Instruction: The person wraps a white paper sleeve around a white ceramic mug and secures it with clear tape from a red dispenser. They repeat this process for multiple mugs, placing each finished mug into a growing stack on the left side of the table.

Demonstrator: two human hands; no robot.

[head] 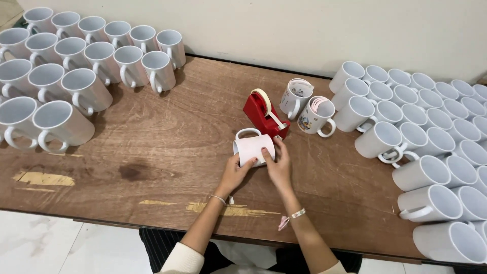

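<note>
Both hands grip a white mug beside the red tape dispenser, mugs flanking.

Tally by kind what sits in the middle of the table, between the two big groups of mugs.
Red tape dispenser: 1
Upright printed mugs: 2
White mug on its side, held by the left hand and right hand: 1
Total: 4

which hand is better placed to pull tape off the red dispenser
Probably the right hand: it rests on the mug just below the red tape dispenser, while the left hand is further away.
</note>
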